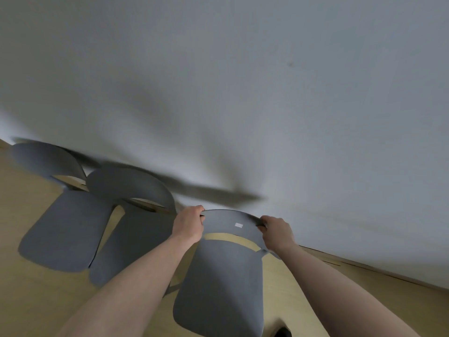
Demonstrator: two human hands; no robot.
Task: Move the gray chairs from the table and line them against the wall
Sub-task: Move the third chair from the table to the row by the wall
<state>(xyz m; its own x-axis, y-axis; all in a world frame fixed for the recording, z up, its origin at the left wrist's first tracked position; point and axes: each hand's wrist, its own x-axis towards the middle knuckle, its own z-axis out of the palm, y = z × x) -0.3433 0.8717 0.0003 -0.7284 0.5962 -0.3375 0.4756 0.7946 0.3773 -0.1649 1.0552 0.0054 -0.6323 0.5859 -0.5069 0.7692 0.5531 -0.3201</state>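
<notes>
A gray chair (226, 283) stands right in front of me, its curved backrest toward the white wall (243, 93). My left hand (189, 224) grips the left end of the backrest's top edge. My right hand (275, 231) grips the right end. Two more gray chairs stand to the left with their backs at the wall: a middle one (131, 237) close beside the held chair, and a far-left one (65, 227). The picture is blurred by motion.
Light wooden floor (36, 300) runs under the chairs. A baseboard (364, 266) follows the wall to the right, with bare floor along it. A dark shoe tip (283, 333) shows at the bottom edge.
</notes>
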